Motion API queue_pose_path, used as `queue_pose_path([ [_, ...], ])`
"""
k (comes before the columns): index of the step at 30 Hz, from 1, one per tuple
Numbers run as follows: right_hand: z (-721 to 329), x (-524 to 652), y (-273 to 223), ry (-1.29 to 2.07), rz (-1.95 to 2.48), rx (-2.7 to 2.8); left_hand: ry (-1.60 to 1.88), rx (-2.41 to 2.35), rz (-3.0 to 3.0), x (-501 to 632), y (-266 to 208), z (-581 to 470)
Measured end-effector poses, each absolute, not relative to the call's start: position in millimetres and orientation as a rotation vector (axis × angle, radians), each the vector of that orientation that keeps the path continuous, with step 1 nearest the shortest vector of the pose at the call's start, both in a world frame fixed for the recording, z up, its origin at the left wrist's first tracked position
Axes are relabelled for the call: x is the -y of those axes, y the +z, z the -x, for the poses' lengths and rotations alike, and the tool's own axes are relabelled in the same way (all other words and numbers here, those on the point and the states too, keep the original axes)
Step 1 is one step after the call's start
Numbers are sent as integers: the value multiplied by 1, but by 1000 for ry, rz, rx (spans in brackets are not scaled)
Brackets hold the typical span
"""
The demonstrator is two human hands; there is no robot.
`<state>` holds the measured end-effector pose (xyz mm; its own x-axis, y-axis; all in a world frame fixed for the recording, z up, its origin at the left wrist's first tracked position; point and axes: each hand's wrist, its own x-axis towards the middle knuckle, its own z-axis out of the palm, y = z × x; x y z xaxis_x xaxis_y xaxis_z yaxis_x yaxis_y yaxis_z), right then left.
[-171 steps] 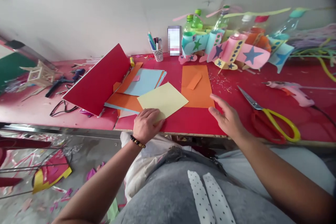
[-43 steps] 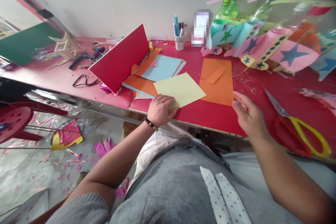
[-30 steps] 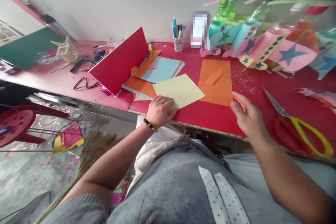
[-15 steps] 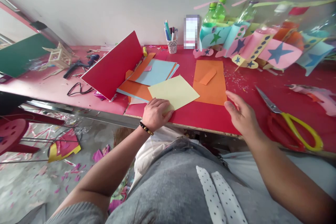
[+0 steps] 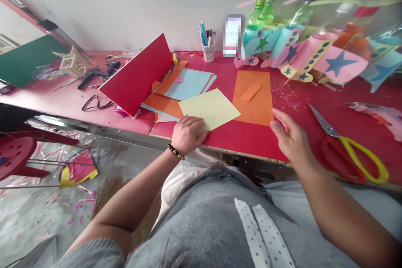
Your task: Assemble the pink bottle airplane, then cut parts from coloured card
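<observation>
Along the front of the red table (image 5: 245, 141), a pale yellow paper sheet (image 5: 212, 108) overlaps an orange paper sheet (image 5: 254, 111), its near corner under the curled left hand (image 5: 188, 133), gripped or merely pressed one cannot tell, while the right hand (image 5: 289, 136), fingers extended and thumb apart, lies between the latter sheet and the scissors (image 5: 345, 144).

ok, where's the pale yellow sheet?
Head view, centre, near the front edge of the table: the pale yellow sheet, partly under the left hand, its right corner over the rightmost orange sheet.

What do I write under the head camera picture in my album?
A left hand rests on pale yellow paper, the right hand between orange paper and scissors, bottle planes behind.
</observation>
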<state>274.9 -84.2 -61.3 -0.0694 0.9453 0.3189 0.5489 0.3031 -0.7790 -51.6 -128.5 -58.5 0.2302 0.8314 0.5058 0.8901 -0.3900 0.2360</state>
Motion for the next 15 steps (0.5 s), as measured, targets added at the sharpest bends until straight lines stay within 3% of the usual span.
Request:
queue_pose_path([
  [15,-276,87,-61,629,1411,1721,-849,1716,2417,131,-56,50],
])
